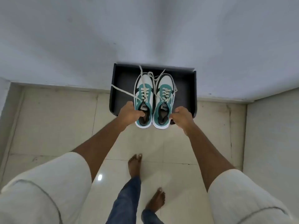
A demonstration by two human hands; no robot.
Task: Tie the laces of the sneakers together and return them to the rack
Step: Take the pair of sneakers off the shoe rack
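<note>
Two white, teal and black sneakers sit side by side over a dark rack (186,88) against the wall, toes pointing away from me. My left hand (129,113) grips the collar of the left sneaker (144,94), fingers inside its opening. My right hand (182,117) is closed on the outer heel edge of the right sneaker (164,97). The cream laces (123,92) hang loose and untied, one trailing off to the left, others lying over the toes.
A white wall rises behind the rack. Glossy cream floor tiles (56,118) spread around it, with a raised ledge at the right. My bare feet (135,165) and jeans stand directly below the sneakers.
</note>
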